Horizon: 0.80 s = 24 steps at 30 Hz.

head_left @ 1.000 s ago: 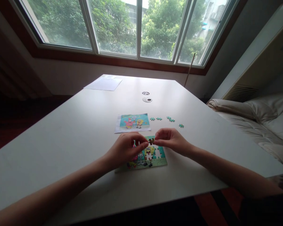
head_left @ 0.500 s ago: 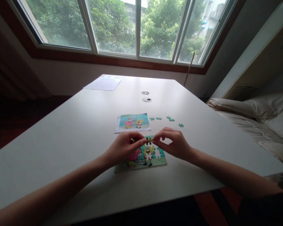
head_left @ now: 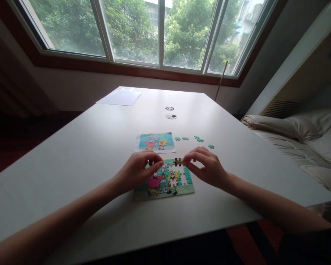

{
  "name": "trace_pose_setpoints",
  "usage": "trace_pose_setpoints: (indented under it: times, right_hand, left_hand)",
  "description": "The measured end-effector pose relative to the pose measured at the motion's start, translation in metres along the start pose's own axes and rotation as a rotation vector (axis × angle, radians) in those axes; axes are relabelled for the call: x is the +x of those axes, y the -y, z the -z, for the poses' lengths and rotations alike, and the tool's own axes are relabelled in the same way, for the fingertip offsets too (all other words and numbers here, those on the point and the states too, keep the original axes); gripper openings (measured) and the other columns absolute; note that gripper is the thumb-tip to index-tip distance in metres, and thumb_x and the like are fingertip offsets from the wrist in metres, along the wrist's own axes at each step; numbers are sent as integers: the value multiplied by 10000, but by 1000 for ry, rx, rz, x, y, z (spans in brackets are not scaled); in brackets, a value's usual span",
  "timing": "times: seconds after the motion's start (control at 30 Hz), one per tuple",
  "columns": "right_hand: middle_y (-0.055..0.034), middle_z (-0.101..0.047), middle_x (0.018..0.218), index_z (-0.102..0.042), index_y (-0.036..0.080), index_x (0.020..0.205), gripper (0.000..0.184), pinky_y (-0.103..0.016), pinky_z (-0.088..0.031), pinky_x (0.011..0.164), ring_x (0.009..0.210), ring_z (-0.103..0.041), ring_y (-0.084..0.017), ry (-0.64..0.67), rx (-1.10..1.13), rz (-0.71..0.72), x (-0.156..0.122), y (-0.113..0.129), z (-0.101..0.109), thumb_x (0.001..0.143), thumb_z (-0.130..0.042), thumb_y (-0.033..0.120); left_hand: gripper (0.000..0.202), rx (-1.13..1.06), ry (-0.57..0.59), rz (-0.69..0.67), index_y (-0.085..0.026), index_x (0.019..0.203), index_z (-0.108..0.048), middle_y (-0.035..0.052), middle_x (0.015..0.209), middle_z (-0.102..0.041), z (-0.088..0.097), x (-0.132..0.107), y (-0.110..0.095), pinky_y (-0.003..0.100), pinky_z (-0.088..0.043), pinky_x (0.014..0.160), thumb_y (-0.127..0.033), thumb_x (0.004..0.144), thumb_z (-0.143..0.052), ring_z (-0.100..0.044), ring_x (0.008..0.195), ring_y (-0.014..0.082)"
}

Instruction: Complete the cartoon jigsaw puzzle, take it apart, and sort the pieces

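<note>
A partly assembled cartoon jigsaw puzzle lies on the white table, with gaps in its upper right part. My right hand pinches a small dark-looking puzzle piece between thumb and forefinger, over the puzzle's top edge. Over the puzzle's upper left is my left hand, its thumb and forefinger drawn together with nothing visible between them. It covers part of the puzzle's left side. Just beyond the puzzle lies a printed reference picture of the same cartoon figures.
Several loose teal puzzle pieces lie right of the reference picture. Two round flat items sit farther back on the table. A pale sheet rests at the far left corner. A cushioned seat stands at the right.
My left hand has come off the puzzle piece and moved slightly left. My right hand has shifted the piece a little right and away from me, uncovering more of the gap.
</note>
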State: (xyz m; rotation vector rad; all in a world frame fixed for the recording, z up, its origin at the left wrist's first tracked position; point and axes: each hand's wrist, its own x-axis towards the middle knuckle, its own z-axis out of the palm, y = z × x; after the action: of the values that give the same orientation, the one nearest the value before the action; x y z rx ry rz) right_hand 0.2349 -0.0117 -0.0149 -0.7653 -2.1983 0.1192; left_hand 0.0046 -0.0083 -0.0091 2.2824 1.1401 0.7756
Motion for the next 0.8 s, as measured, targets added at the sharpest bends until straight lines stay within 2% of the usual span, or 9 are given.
trace_pose_setpoints:
  times: [0.1, 0.17, 0.3, 0.4, 0.6, 0.8]
  right_hand:
    - [-24, -619, 727, -579, 169, 795, 51, -268, -398, 661, 679, -521, -115, 33, 7, -13, -1, 0, 2, 787, -541, 203]
    - [-26, -618, 714, -582, 170, 786, 69, -270, -395, 661, 668, -520, -117, 104, 30, -25, -2, 0, 1, 792, -533, 217]
    - [-22, -617, 703, -583, 172, 765, 66, -261, -389, 667, 668, -528, -114, 294, 98, -52, -6, 2, -4, 783, -539, 217]
    - [-20, -614, 707, -586, 173, 765, 76, -251, -392, 663, 675, -529, -114, 389, 118, -81, -8, 3, -9, 779, -541, 233]
    - [-16, -600, 695, -591, 171, 762, 93, -243, -394, 669, 666, -516, -110, 425, 139, -94, -10, 3, -12, 779, -536, 245]
    - [-15, -595, 699, -594, 176, 771, 84, -244, -386, 665, 670, -509, -113, 438, 109, -95, -10, 3, -11, 777, -534, 235]
  left_hand:
    - [175, 69, 15, -82, -142, 736, -609, 8, 656, -556, 4, -1, 4, 209, -380, 567, -244, 804, -483, -485, 605, 98]
    - [170, 87, 50, -152, -143, 759, -611, 21, 686, -562, 4, -3, 6, 214, -392, 595, -232, 810, -476, -498, 633, 105]
    - [164, 118, 209, -281, -171, 800, -623, 36, 734, -576, 4, -7, 7, 218, -395, 622, -221, 820, -468, -511, 668, 115]
    - [174, 176, 314, -345, -195, 855, -630, 42, 751, -574, 4, -10, 5, 226, -388, 629, -214, 825, -459, -509, 691, 128]
    - [263, 263, 366, -404, -244, 1011, -600, 43, 773, -567, 1, -12, -1, 228, -380, 625, -178, 820, -433, -509, 702, 139]
    - [261, 338, 352, -409, -257, 1002, -605, 36, 777, -563, -2, -12, -3, 221, -378, 608, -199, 830, -416, -512, 689, 133]
